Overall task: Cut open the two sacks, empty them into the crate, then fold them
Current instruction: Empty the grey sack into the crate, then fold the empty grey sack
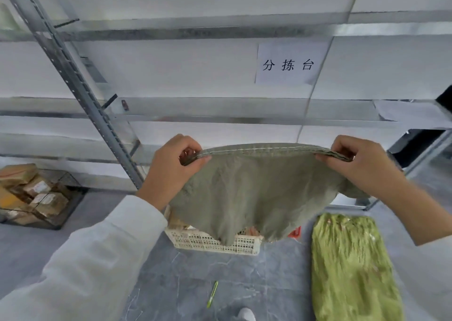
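A grey-green woven sack (pixel 254 193) hangs limp in the air, its stitched hem uppermost. My left hand (pixel 171 169) pinches the hem's left corner and my right hand (pixel 359 164) pinches its right corner, stretching the hem level. Directly below the sack stands a white plastic crate (pixel 215 242) on the floor, mostly hidden behind the hanging cloth, with some contents showing at its rim. A second sack (pixel 349 269), light green and still full, lies lengthways on the floor to the right. A green utility knife (pixel 212 294) lies on the floor in front of the crate.
A metal shelving rack (pixel 80 86) rises behind the crate, with a paper sign (pixel 288 64) on the wall. A black wire basket (pixel 41 198) of cardboard parcels sits at the left on the grey floor. A red item (pixel 294 231) peeks out right of the crate.
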Motion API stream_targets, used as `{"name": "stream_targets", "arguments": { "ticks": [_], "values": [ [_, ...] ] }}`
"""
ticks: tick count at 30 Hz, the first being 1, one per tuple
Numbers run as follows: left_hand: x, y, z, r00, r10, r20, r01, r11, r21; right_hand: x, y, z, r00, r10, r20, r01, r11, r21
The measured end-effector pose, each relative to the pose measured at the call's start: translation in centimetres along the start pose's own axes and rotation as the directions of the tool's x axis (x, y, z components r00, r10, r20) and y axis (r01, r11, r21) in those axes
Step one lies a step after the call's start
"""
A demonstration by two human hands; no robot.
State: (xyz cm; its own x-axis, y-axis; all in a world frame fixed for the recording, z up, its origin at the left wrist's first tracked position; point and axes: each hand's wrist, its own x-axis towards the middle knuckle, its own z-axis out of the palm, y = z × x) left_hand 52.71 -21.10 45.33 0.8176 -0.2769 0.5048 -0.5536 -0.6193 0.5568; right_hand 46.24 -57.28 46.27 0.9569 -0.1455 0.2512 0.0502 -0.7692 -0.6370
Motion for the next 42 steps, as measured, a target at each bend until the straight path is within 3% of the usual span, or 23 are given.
{"name": "stream_targets", "arguments": {
  "ticks": [3,9,14,19,25,34,42],
  "values": [
    [-4.3,0.4,2.5,1.000,0.030,0.009,-0.029,0.998,-0.054,-5.4,1.5,0.4,0.998,0.053,-0.032,-0.054,0.998,-0.020],
    [-12.5,3.0,6.2,0.999,-0.043,0.021,0.047,0.974,-0.222,-14.0,3.5,-1.7,0.986,0.153,0.061,-0.149,0.987,-0.059],
    [-14.4,7.0,7.5,0.989,0.010,0.146,0.021,0.978,-0.208,-18.3,5.4,-4.6,0.958,0.211,0.193,-0.186,0.973,-0.139],
    [-13.8,12.5,9.6,0.954,0.049,0.295,-0.003,0.988,-0.156,-21.5,8.4,-7.6,0.968,0.122,0.219,-0.109,0.991,-0.073],
    [-11.6,19.9,14.0,0.974,-0.061,0.217,0.054,0.998,0.038,-20.9,15.1,-14.9,0.987,0.136,0.087,-0.133,0.990,-0.037],
    [-7.9,37.5,22.7,0.968,0.000,0.251,-0.003,1.000,0.009,-20.6,23.0,-27.1,0.996,0.089,-0.002,-0.087,0.970,-0.227],
    [-7.3,40.4,23.9,0.949,-0.111,0.295,0.117,0.993,-0.003,-20.6,27.5,-34.4,0.959,0.241,-0.149,-0.262,0.955,-0.140]
  ]
}}
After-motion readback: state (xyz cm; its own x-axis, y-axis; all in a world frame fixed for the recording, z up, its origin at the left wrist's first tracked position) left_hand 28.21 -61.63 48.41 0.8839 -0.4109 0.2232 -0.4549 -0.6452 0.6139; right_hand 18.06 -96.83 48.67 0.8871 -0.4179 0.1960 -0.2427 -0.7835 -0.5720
